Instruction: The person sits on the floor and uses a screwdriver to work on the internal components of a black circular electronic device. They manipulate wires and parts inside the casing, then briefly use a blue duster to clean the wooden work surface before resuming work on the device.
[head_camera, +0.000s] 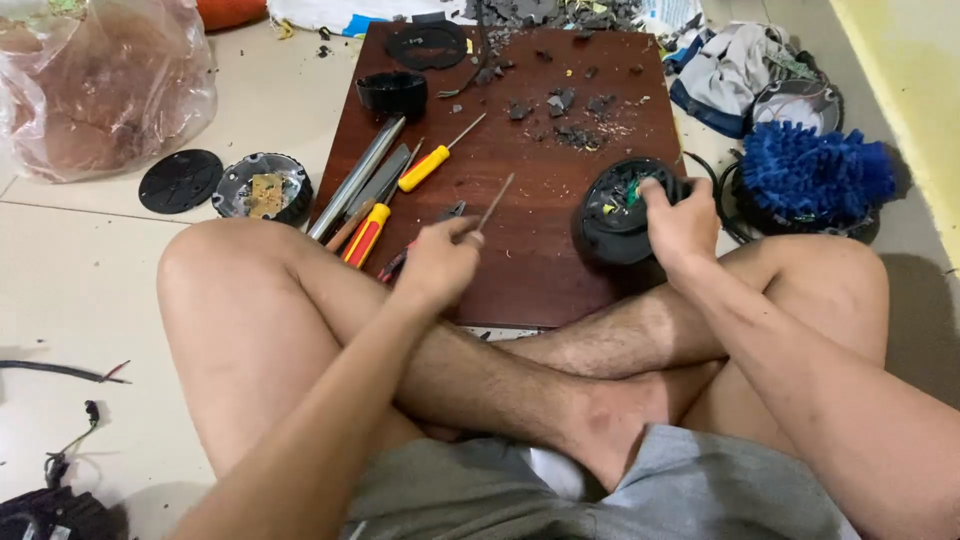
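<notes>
I sit cross-legged on the floor with a dark red wooden board (520, 270) in front of my legs. My left hand (438, 262) is closed around a thin screwdriver (494, 203) whose metal shaft points up and to the right. My right hand (683, 218) grips a round black device (618, 212) at the board's right edge; green parts and wires show in its open top. The screwdriver tip is a short way left of the device, not touching it.
On the board lie yellow-handled screwdrivers (425, 168), a metal bar (357, 177), black round parts (392, 92) and grey debris (570, 115). On the tiled floor: a round housing (262, 188), a black disc (180, 181), a plastic bag (100, 85), a blue brush (815, 170), cloths, loose wires.
</notes>
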